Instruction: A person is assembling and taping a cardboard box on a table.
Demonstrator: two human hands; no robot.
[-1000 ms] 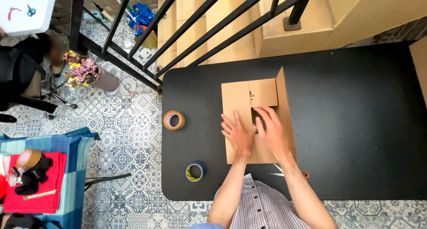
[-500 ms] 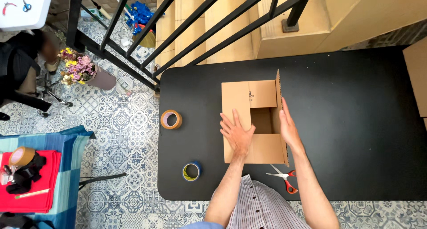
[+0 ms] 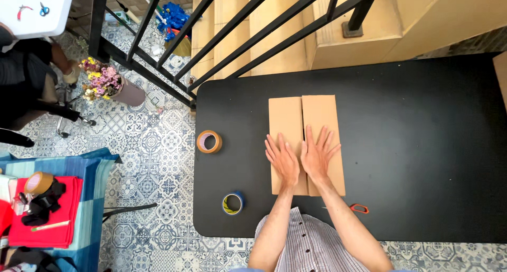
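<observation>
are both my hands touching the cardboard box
Touching. The head view shows the left hand and right hand lying flat, palms down, on the closed flaps of the cardboard box.

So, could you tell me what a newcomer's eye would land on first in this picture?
Most likely the cardboard box in the middle of the black table, its two flaps closed, with the left hand and right hand pressed flat on them side by side. Next, two tape rolls near the table's left edge: a brown roll and a blue and yellow roll.
</observation>
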